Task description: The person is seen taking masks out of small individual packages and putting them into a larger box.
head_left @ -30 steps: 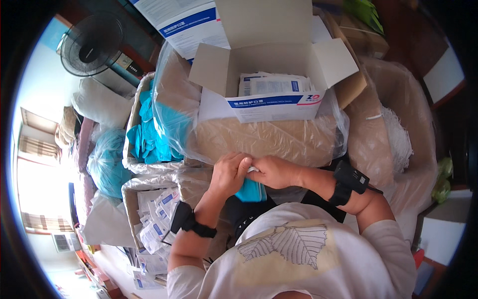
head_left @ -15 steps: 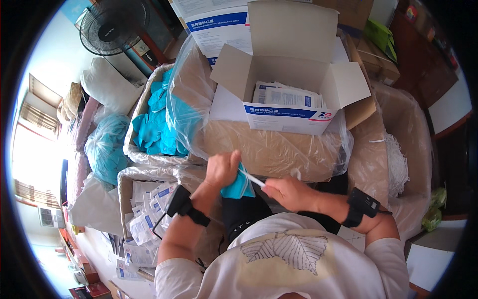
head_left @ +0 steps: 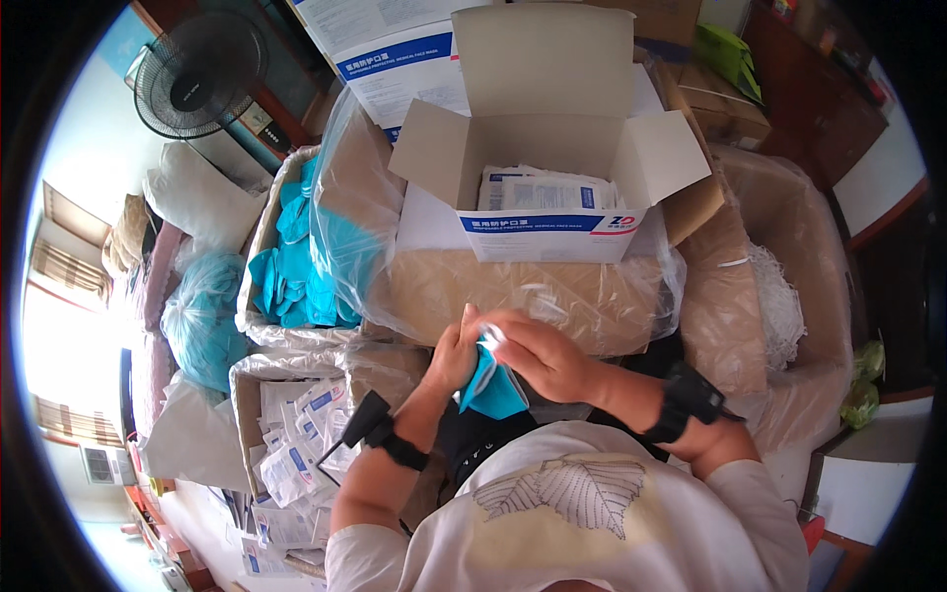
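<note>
A folded teal face mask [head_left: 496,393] hangs just above my lap, its upper end in my left hand [head_left: 454,357]. My left fingers are closed on it. My right hand [head_left: 541,357] is brought up against the left, fingers curled around a white elastic strap [head_left: 490,336] at the mask's top. Where the strap joins the mask is hidden by the fingers. Ahead, an open white carton [head_left: 538,240] with a blue band holds several white printed packets [head_left: 547,190]. To the left, a plastic-lined box [head_left: 258,331] is filled with loose teal masks [head_left: 308,266].
A lined box [head_left: 242,414] of printed packets stands at my near left, and a brown carton [head_left: 827,296] with a tangle of white straps [head_left: 774,306] at right. Clear plastic film [head_left: 434,296] drapes the carton ahead. A black fan [head_left: 197,79] stands far left.
My right hand has moved up and left to meet my left hand. The white strap, earlier stretched out between both hands, is now gathered at the mask's top.
</note>
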A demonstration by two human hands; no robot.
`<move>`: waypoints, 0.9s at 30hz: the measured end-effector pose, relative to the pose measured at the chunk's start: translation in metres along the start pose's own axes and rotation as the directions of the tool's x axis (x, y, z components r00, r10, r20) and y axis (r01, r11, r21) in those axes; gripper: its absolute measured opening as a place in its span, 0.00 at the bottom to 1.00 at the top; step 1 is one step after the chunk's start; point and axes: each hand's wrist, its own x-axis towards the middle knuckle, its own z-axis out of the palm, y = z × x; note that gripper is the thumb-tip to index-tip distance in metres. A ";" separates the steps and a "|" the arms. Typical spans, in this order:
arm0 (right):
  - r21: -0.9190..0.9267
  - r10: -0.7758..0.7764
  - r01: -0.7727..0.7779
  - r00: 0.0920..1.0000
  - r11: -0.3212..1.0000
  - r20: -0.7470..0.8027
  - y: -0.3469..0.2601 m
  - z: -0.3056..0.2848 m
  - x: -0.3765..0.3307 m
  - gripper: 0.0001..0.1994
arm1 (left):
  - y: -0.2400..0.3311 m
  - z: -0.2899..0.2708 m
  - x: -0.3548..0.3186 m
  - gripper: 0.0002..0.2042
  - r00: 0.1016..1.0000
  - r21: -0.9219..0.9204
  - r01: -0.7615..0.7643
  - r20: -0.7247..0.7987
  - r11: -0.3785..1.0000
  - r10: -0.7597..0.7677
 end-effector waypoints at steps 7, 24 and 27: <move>0.140 -0.136 0.086 0.909 0.986 0.395 -0.049 0.007 -0.029 0.10 | -0.045 -0.108 0.004 0.28 0.814 0.005 0.126 -0.572 0.992 -0.101; -0.104 0.381 -0.370 0.839 0.923 0.388 0.004 0.012 0.033 0.25 | 0.092 -0.035 -0.022 0.27 0.995 -0.981 0.079 0.089 0.175 0.052; -0.161 0.409 -0.376 0.833 0.913 0.373 -0.004 0.011 0.027 0.22 | 0.081 -0.034 -0.022 0.26 0.999 -0.973 0.006 0.017 0.232 0.045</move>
